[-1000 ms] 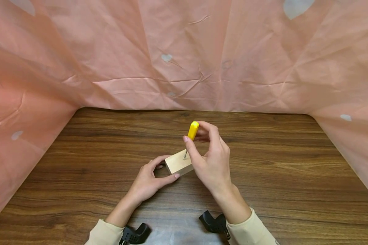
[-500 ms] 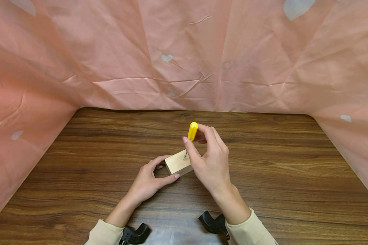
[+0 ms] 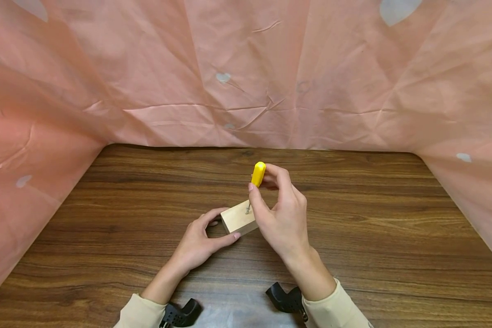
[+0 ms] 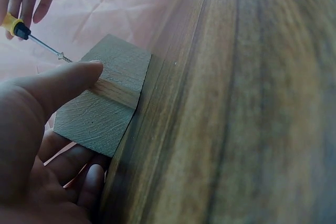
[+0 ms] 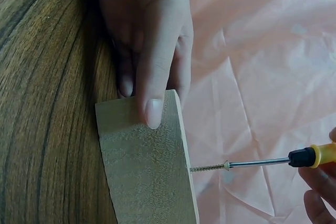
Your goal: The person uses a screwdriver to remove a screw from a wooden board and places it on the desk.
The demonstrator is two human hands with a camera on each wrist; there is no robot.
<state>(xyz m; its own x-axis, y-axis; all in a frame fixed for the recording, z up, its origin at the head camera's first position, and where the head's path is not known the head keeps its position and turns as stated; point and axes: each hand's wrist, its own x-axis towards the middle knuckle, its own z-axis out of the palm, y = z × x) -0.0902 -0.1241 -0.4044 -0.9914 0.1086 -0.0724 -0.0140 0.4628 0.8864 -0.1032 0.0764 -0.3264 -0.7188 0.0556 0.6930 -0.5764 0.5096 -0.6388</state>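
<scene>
A pale wooden block (image 3: pixel 237 221) lies on the table, gripped at its near left end by my left hand (image 3: pixel 198 239), thumb on one side and fingers on the other. A screw (image 5: pixel 207 168) stands in the block's top face with most of its thread exposed. The tip of a yellow-handled screwdriver (image 3: pixel 258 174) meets the screw head, and its shank (image 5: pixel 260 163) runs roughly in line with the screw. Above the block, my right hand (image 3: pixel 284 212) pinches the yellow handle between thumb and fingers. In the head view, that hand hides the block's far right end.
The dark wood-grain table (image 3: pixel 385 228) spreads around both hands. Pink cloth (image 3: pixel 246 91) with pale hearts hangs behind and at both sides. Black wrist mounts (image 3: pixel 284 297) sit beside the cream sleeves (image 3: pixel 336 305).
My right thumb and fingers have shifted slightly around the screwdriver handle, whose top tilted a little and came back. The left hand and block stay in place.
</scene>
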